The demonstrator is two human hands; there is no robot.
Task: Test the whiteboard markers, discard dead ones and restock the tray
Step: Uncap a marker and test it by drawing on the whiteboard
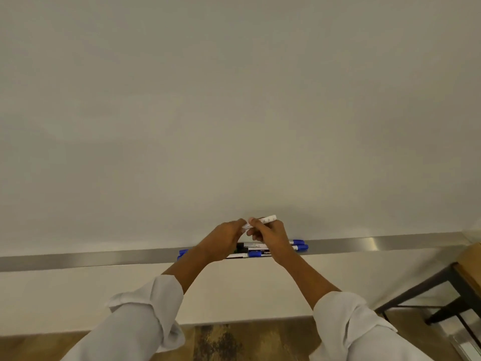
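Right, I've got one white marker (263, 220) up in front of the whiteboard (234, 100), just above the tray (364, 244). My right hand (270, 237) is curled round the barrel, and my left hand (225, 239) pinches the other end w/ fingertips, prob at the cap, tho my fingers hide it. The other markers (260, 250), blue and black, lie bunched in the tray right below my wrists. Risks: if the cap's stiff & gives suddenly, my hands could jerk, knock the bunch off the tray, or drop the cap. Ink on my fingers is poss too. The board looks unmarked so far.
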